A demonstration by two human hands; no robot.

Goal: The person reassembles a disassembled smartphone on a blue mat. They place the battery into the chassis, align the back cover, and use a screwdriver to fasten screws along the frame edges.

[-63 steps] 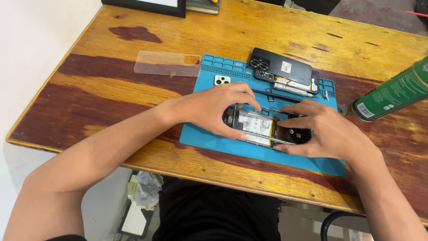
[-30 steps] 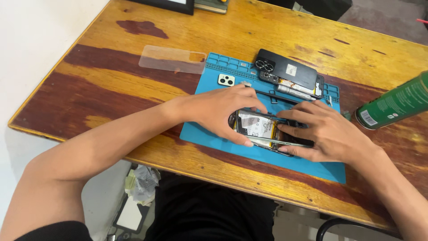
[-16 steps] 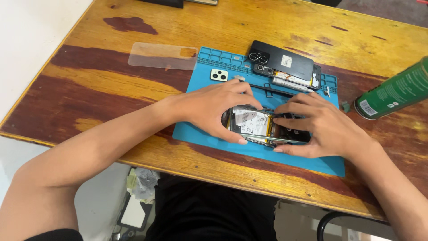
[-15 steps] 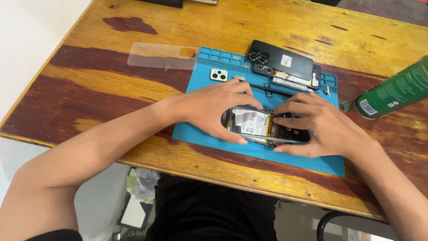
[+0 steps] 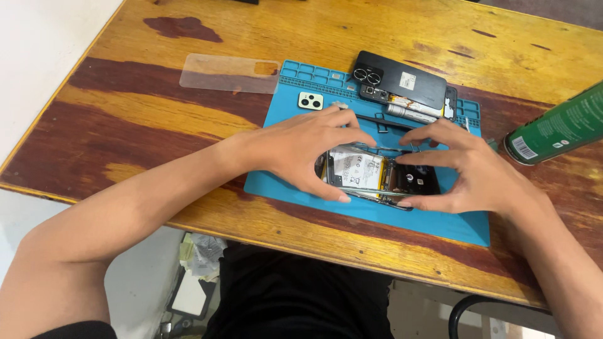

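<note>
Since a moment ago both hands stay closed around the opened phone (image 5: pixel 377 174), left hand (image 5: pixel 301 147) and right hand (image 5: pixel 474 172) gripping its ends on the blue mat (image 5: pixel 452 226).

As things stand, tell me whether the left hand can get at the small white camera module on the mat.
Probably yes: the camera module lies bare on the blue mat just beyond the left hand, nothing between, though that hand grips the opened phone.

Open tabletop (image 5: pixel 157 144) left of the blue mat (image 5: pixel 452 223), crossed only by a flat clear case (image 5: pixel 229 73); behind the hands, crowded by a black phone (image 5: pixel 402 80) and tools (image 5: pixel 414 112); at right, blocked by a green spray can (image 5: pixel 559 129).
</note>
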